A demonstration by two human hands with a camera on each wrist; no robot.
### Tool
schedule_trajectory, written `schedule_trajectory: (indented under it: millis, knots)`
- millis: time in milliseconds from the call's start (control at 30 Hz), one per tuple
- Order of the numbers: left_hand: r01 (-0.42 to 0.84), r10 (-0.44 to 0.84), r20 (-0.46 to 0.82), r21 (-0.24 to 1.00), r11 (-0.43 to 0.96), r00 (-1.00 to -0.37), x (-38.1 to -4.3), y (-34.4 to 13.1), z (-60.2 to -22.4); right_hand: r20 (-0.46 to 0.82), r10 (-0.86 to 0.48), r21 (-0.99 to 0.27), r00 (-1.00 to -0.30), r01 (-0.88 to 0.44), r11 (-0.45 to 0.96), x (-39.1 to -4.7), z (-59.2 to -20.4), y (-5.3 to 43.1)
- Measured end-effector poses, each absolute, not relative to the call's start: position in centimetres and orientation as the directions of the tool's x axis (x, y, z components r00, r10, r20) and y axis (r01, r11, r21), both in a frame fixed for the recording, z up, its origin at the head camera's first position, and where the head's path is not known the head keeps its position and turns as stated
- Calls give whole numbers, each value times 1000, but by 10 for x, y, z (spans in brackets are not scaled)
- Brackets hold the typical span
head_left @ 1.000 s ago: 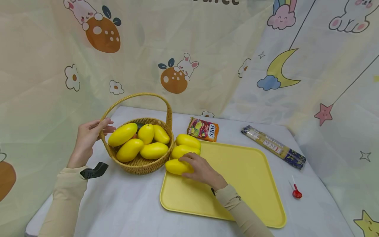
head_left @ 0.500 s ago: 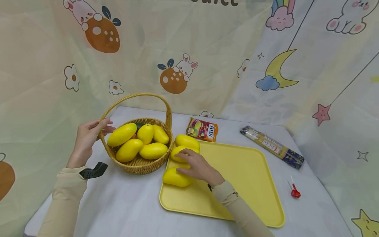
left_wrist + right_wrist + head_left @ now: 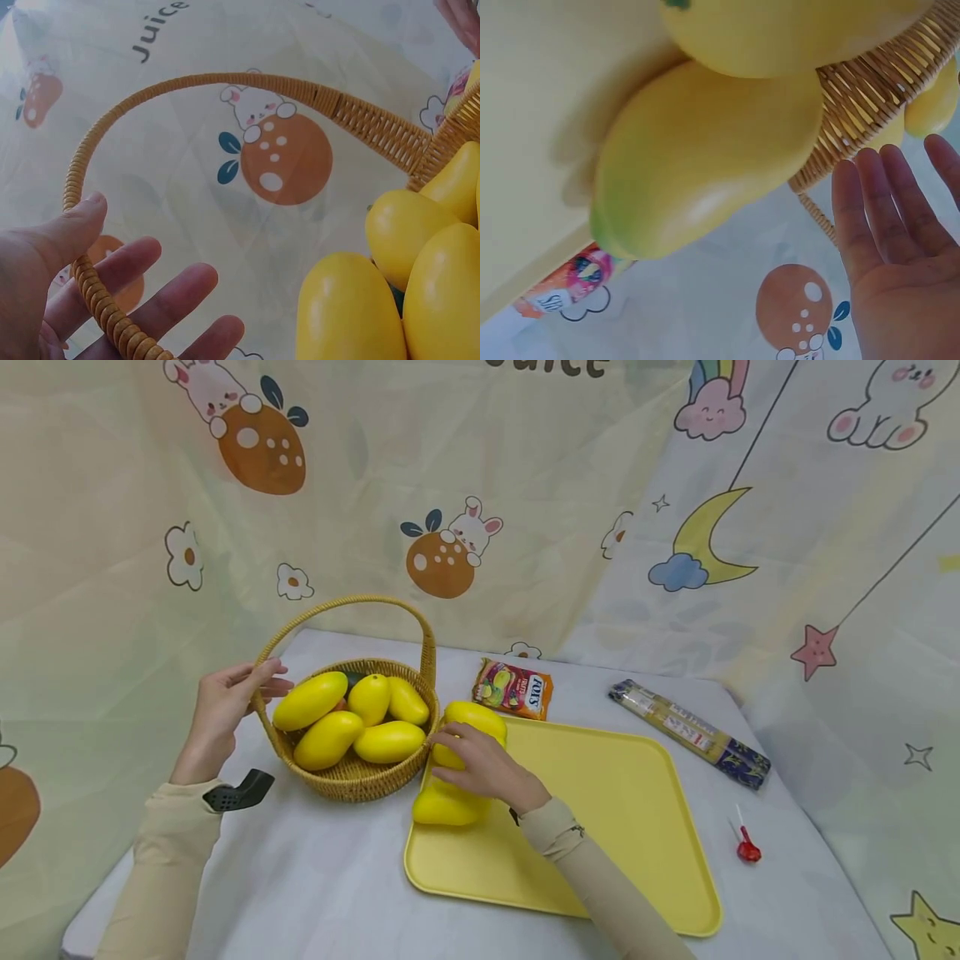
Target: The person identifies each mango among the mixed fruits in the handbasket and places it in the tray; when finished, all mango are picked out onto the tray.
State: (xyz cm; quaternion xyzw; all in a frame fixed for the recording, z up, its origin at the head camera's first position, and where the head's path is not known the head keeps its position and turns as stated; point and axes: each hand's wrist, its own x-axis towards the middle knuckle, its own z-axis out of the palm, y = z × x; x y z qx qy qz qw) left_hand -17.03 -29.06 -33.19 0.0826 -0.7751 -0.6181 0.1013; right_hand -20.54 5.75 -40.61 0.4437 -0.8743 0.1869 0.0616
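Several yellow mangoes (image 3: 327, 741) fill a wicker basket (image 3: 352, 790). My left hand (image 3: 215, 714) holds the basket's handle (image 3: 360, 599) loosely at its left side. In the left wrist view the thumb lies against the handle (image 3: 97, 296) and the fingers extend past it. Three more mangoes sit at the tray's left end: a far one (image 3: 474, 717), a middle one (image 3: 447, 755) and a near one (image 3: 447, 808). My right hand (image 3: 483, 764) hovers over the middle and near mangoes, partly hiding them. Its fingers (image 3: 889, 206) are extended beside the basket in the right wrist view.
The yellow tray (image 3: 592, 810) lies on a white-covered table, right of the basket. Behind it is an orange candy packet (image 3: 513, 687). A long, clear-and-blue noodle-like packet (image 3: 690, 731) and a red lollipop (image 3: 748, 846) lie to the right. A printed cloth backdrop (image 3: 547, 527) rises behind.
My right hand let the near mango rest slightly closer to me on the tray, then shifted left toward the middle mango. My left hand and the basket have stayed put.
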Motion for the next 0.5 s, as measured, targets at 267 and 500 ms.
schedule_trajectory:
  millis: [267, 500]
  knots:
    - [14, -243, 65, 979, 204, -968, -170, -292, -334, 224, -767, -248, -601, -796, 552, -221, -393, 31]
    - [0, -243, 56, 974, 224, -968, -171, -293, -334, 184, -778, -256, -600, -794, 552, -230, -385, 16]
